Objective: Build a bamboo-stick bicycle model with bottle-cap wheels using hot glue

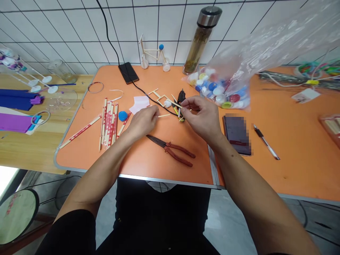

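Note:
My right hand (203,115) pinches a thin wooden stick (174,103) between thumb and fingers, above the table. My left hand (145,122) is closed low over the tabletop, its fingertips at the end of a short piece of stick (164,115). Between the hands lies a black and yellow glue gun (181,96), partly hidden behind the right hand's stick. Beside it are a small frame of joined sticks (158,97) and a white bottle cap (167,103). Pliers with red handles (170,146) lie closer to me, jaws near my left wrist.
Wrapped chopsticks (108,124), a blue cap (123,115) and pink paper (140,103) lie left. Behind stand a stick model (151,53) and a tea bottle (200,42). Right are a bag of caps (220,86), a phone (236,134) and a pen (266,142). A black cable (148,97) crosses the table.

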Motion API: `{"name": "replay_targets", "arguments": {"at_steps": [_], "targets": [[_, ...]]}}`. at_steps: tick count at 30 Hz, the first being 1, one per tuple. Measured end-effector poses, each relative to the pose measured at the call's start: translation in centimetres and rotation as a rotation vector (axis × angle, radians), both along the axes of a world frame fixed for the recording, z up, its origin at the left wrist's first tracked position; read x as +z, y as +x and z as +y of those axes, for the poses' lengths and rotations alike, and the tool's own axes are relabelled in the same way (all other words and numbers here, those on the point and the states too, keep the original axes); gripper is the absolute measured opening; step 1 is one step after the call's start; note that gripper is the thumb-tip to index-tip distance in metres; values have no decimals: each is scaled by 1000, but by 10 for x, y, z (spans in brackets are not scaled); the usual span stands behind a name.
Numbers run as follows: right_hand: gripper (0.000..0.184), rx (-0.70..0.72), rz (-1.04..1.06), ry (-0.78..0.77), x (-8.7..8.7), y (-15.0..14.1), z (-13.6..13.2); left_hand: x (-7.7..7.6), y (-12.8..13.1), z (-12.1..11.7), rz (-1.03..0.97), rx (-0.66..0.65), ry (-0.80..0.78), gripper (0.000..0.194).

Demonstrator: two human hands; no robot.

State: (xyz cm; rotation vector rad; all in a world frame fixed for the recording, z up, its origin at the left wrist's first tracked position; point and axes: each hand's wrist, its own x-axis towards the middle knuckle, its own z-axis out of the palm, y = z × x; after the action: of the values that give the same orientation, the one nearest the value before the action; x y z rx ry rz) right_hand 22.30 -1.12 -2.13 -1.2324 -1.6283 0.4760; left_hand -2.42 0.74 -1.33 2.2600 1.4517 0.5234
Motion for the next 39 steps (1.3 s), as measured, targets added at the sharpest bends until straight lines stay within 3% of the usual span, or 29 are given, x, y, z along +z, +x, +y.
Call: {"name": "replay_targets", "arguments": {"at_steps": [3, 9, 13, 17, 23, 31, 39], "targets": [[15, 4, 20, 4, -1, 0, 1, 2, -3, 5, -239, 41, -93, 14], [13, -5, 39, 14, -1, -1, 1, 0, 6, 9, -749, 170, -508, 8], [13, -8, 23, 8, 0, -2, 0, -5, 12, 6, -939, 219, -611, 14], [13, -15, 12, -9, -1, -2, 0, -9, 14, 6, -985, 198, -615, 13], [13, -16, 11, 4, -1, -2, 0, -9, 10, 11, -933, 172, -478, 16], [13, -9, 5, 14, -3, -1, 1, -6, 14, 10, -1065, 220, -510, 16], [11, -23, 26, -9, -1, -4, 0, -11, 23, 5, -1100, 188, -467, 24]]}}
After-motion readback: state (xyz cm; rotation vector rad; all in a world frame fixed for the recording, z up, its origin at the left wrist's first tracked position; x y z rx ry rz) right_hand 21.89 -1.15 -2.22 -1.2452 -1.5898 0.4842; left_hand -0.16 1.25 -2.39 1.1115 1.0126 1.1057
